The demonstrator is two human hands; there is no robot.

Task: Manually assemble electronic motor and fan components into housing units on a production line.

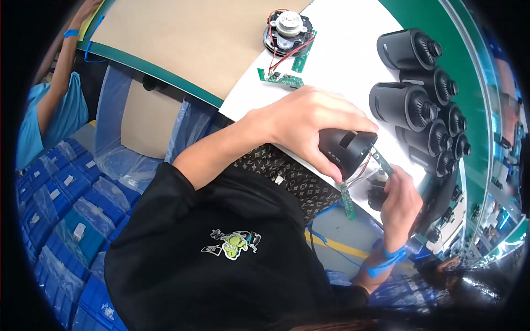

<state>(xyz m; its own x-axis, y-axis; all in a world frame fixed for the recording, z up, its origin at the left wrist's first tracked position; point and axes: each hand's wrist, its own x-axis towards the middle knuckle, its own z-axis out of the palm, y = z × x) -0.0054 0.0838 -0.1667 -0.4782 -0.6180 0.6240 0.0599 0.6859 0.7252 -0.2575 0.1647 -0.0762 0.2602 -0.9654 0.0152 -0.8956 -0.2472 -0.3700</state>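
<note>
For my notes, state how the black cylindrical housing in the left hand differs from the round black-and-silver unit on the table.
The black cylindrical housing is tilted in the left hand; the round black-and-silver unit sits on the table. The housing shows a smooth shell; the unit shows a silver top and red wires. Both have wires running to green circuit boards.

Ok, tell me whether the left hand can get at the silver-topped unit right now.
Probably not with a free grip: the left hand is holding a black housing. Otherwise the way looks fairly open; the silver-topped unit lies uncovered.
</note>
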